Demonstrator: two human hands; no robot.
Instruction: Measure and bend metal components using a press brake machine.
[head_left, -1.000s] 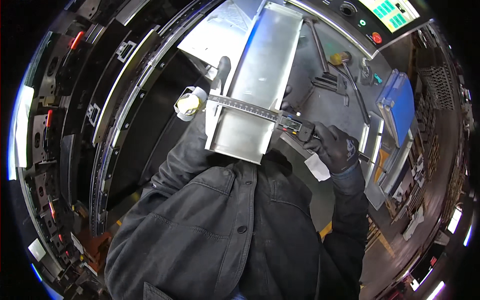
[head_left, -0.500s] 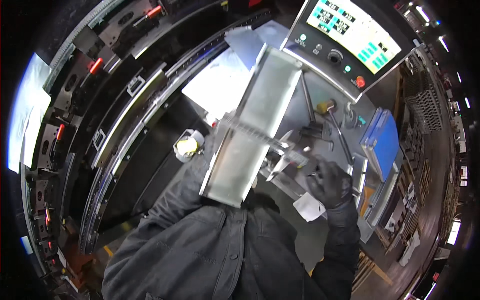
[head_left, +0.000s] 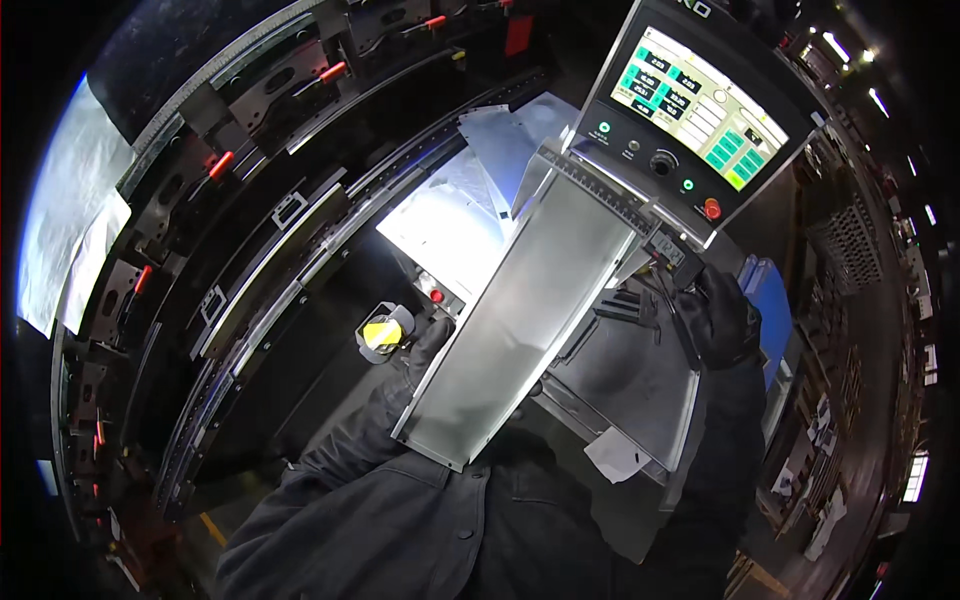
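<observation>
A long grey sheet-metal channel with upturned edges slants across the middle, its near end against my jacket. My left hand, in a dark glove, grips its left edge; some fingers are hidden beneath the metal. At the far right, my gloved right hand is closed on a digital caliper. The caliper's beam lies across the channel's far end, with its display beside my fingers. Whether both jaws touch the metal I cannot tell.
Beyond the channel stands a control panel with a lit screen and a red button. A press machine curves along the left. Flat metal sheets lie behind the channel. Blue folders stand right of the grey work surface.
My right hand has moved the caliper away from me, from the channel's middle to its far end. The view has shifted slightly, and my left hand still grips the channel.
</observation>
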